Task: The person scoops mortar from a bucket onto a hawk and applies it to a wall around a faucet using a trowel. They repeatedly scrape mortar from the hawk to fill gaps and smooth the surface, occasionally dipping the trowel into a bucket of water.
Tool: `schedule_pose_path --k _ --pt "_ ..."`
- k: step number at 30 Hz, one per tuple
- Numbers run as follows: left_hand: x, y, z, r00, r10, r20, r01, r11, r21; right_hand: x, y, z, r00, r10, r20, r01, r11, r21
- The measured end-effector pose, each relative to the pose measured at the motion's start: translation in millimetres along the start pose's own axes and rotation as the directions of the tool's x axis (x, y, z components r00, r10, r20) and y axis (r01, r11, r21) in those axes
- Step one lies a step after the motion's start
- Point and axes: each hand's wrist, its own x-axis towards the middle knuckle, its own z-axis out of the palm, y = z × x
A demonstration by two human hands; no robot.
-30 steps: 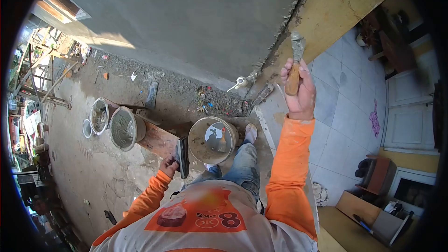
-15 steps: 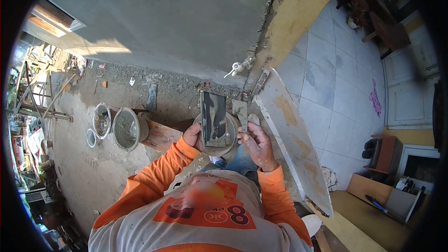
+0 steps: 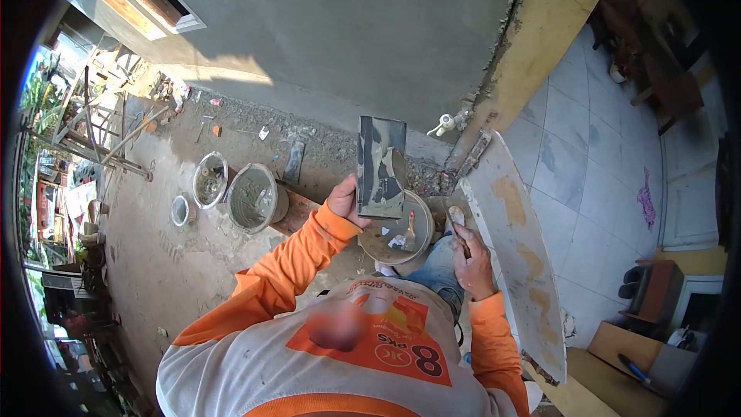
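Observation:
A dark rectangular board smeared with grey mortar is held up by its lower left edge in my left hand. To the right, my right hand is closed around a trowel, whose blade shows only as a thin edge. Below and behind the board stands a round bucket with a brush and some scraps inside; the board hides part of its rim. The wall beyond the board has a smooth grey coat.
Left of my left hand are a bucket of grey mortar, another bucket and a small pot. A long stained panel leans at the right. A white tap juts from the wall.
The board has risen and turned its mortar-smeared face more into view. My right hand with the trowel has moved away to the right and down. The whole view has shifted.

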Motion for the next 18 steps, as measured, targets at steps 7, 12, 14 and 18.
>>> schedule_pose_path --k 7,12,14,18 --pt "-17 15 0 0.981 0.183 0.066 -0.192 0.854 0.483 28 -80 -28 0.820 0.311 0.481 -0.528 0.736 0.423" --pt "-28 16 -1 0.964 0.248 0.096 -0.232 0.607 0.760 49 -79 -25 0.672 0.301 0.677 -0.673 0.629 0.388" --pt "-30 14 -1 0.960 0.278 0.045 -0.177 0.471 0.864 53 -62 -20 0.638 0.271 0.721 -0.720 0.542 0.434" --pt "-30 25 -6 0.975 0.127 0.183 -0.197 0.115 0.974 66 -49 -30 0.588 0.209 0.781 -0.781 0.397 0.482"
